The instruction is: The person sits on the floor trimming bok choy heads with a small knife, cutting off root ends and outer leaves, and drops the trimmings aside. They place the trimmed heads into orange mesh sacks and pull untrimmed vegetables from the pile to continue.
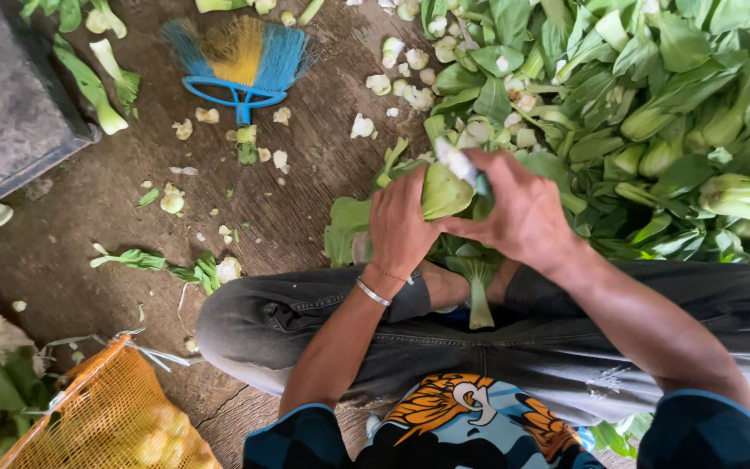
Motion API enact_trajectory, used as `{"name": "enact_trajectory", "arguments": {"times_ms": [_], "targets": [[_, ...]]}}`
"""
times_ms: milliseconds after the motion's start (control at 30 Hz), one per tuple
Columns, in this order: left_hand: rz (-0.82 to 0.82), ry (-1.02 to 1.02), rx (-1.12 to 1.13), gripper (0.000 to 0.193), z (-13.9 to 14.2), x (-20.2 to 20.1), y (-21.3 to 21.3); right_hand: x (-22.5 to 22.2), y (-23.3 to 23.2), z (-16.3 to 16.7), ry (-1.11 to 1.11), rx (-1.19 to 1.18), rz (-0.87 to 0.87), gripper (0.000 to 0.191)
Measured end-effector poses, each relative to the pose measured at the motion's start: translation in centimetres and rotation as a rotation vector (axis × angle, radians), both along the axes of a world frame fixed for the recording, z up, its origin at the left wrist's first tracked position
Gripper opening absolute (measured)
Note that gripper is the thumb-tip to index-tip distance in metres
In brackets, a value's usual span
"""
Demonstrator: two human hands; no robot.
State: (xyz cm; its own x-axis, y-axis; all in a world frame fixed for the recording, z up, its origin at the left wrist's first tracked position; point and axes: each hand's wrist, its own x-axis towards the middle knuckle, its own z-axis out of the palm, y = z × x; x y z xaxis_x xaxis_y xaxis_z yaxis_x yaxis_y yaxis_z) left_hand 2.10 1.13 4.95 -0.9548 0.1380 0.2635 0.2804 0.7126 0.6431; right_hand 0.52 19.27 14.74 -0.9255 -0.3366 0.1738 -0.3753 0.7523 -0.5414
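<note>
I sit cross-legged on the floor. My left hand (pixel 403 224) grips a head of green bok choy (pixel 443 193) by its stalk base, a thin bracelet on the wrist. My right hand (pixel 524 213) is closed around the same head from the right side, and a pale, knife-like piece (pixel 457 161) sticks up between my hands; I cannot tell exactly what it is. The leaves hang down over my left knee (pixel 253 317). One green stalk (pixel 479 291) lies between my legs.
A big heap of bok choy (pixel 653 113) fills the upper right. Cut pale stem ends (pixel 397 74) and leaf scraps litter the wooden floor. A blue-and-yellow hand broom (pixel 240 56) lies at top centre, a dark block (pixel 10 104) top left, an orange mesh sack (pixel 110 417) bottom left.
</note>
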Motion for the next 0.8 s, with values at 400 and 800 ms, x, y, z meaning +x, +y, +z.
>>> {"name": "enact_trajectory", "arguments": {"times_ms": [400, 800], "targets": [[-0.007, 0.075, 0.127, 0.084, -0.2, 0.1, 0.6, -1.9, 5.6, -3.0, -0.099, -0.008, -0.177, 0.019], [0.008, -0.152, 0.599, 0.09, -2.0, 0.3, 0.7, 1.7, 4.3, 1.3, 0.088, -0.116, 0.316, 0.037]]}}
